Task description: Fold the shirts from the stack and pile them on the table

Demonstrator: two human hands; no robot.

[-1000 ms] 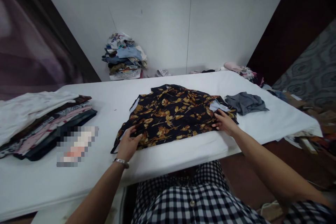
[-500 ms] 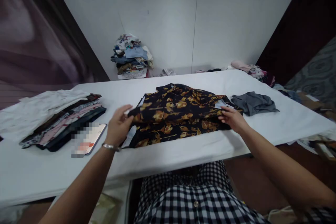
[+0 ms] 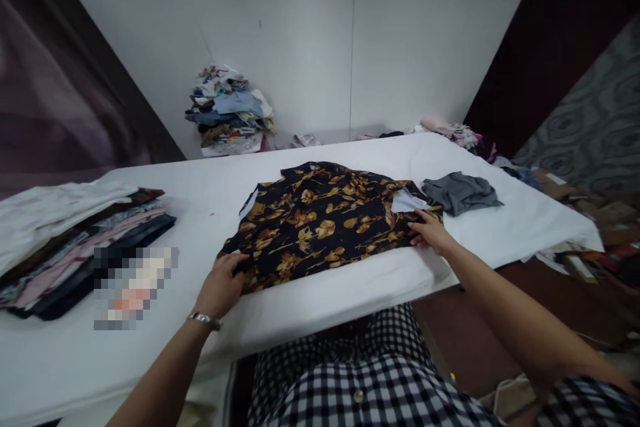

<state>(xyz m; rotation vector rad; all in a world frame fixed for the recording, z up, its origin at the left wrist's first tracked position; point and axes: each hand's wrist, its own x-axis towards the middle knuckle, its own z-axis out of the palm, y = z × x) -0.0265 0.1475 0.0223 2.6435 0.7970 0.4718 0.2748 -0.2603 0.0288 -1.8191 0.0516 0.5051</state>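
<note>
A black shirt with golden-brown flowers (image 3: pixel 320 220) lies spread over the white table, its near edge just inside the table's front edge. Pale lining or paper shows at its left and right openings. At the near left corner of the cloth, my left hand (image 3: pixel 223 280), with a bracelet on the wrist, has its fingers closed on the edge. My right hand (image 3: pixel 431 230) pinches the near right edge, below a pale patch with a tag. Just beyond the shirt's right side lies a crumpled grey cloth (image 3: pixel 463 192).
On the left of the white table (image 3: pixel 185 207) lies a stack of folded clothes (image 3: pixel 100 233), beside a blurred-out flat object (image 3: pixel 135 287). A tall clothes pile (image 3: pixel 230 110) stands against the back wall. More garments (image 3: pixel 460 133) lie beyond the far right edge.
The near part of the shirt, raised and folded before, now lies flatter toward me. Both hands have come down with its edge. The view has shifted slightly right.
</note>
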